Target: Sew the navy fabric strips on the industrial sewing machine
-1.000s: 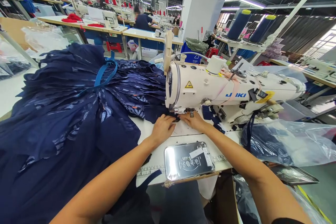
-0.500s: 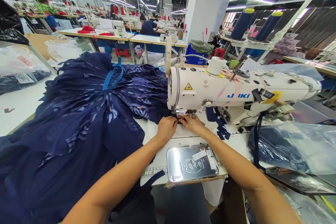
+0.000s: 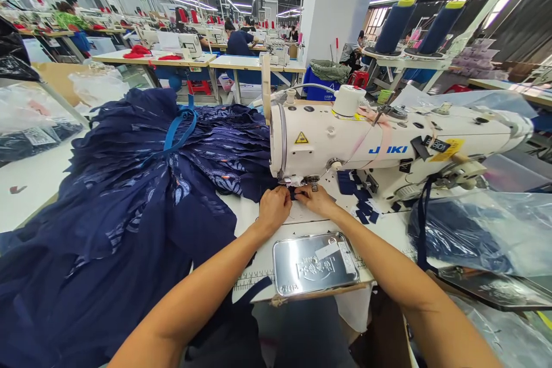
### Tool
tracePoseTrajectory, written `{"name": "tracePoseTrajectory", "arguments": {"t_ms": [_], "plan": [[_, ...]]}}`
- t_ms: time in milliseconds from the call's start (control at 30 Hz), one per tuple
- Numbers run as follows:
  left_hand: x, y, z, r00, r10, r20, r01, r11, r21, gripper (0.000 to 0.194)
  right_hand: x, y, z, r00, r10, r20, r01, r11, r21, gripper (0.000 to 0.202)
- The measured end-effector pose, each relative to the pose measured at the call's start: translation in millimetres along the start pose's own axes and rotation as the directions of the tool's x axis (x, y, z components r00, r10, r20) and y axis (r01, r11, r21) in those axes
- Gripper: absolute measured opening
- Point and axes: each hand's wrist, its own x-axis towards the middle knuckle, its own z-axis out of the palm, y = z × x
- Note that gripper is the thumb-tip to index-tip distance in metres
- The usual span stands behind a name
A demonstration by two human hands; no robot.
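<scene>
On the far left, clear bags [image 3: 26,106] sit on a white table. Next comes a big heap [image 3: 138,201], dark blue all over. It is soft and full of folds, stacked in many thin layers. Pale blue and white swirls show on it, with a few tiny orange bits. A brighter blue band [image 3: 176,132] goes around its middle and pulls it in tight, so the lower part fans out.

Just right of the heap is the left hand [image 3: 274,208]. Its fingers are curled in, and the tips pinch a cloth [image 3: 294,194]. The cloth is very dark blue, small and flat where it shows, and it lies between the two hands, under the front end of the machine. The fingers hide most of it, so I cannot tell if it joins the heap.

Nearer the person is a shiny silver tin [image 3: 315,264] with raised marks and a white sticker. The right hand [image 3: 318,201] is close to the left one but not touching it. Its thumb and finger pinch the other side of the cloth.

The machine [image 3: 340,137] is white, with blue letters. Little dark blue scraps [image 3: 365,207] lie beneath its arm. Farther right, a clear sack [image 3: 466,236] has dark blue stuff inside.
</scene>
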Motion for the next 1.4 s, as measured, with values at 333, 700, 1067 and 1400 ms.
{"name": "tracePoseTrajectory", "arguments": {"t_ms": [333,700,1067,1400], "plan": [[-4.6,-11.6,-4.8,0.998,0.013,-0.061,-0.015,0.999,-0.038,0.014,5.9,13.9,0.7,0.972,0.231,0.037,-0.225,0.884,0.409,0.004],[-0.4,-10.0,4.2,0.957,0.277,-0.081,-0.265,0.955,0.137,0.022,-1.6,-11.9,-4.4,0.991,0.133,0.005,-0.133,0.991,-0.01,0.012],[1.0,-2.3,4.6,0.993,0.091,-0.082,-0.089,0.996,0.018,0.012,-1.4,-13.7,3.5,0.978,0.207,-0.015,-0.207,0.978,0.026,0.011],[-5.0,-7.6,-1.0,0.992,-0.113,-0.058,0.085,0.93,-0.357,0.015,-0.5,-1.5,6.2,0.959,0.284,-0.007,-0.262,0.895,0.36,0.007]]}}
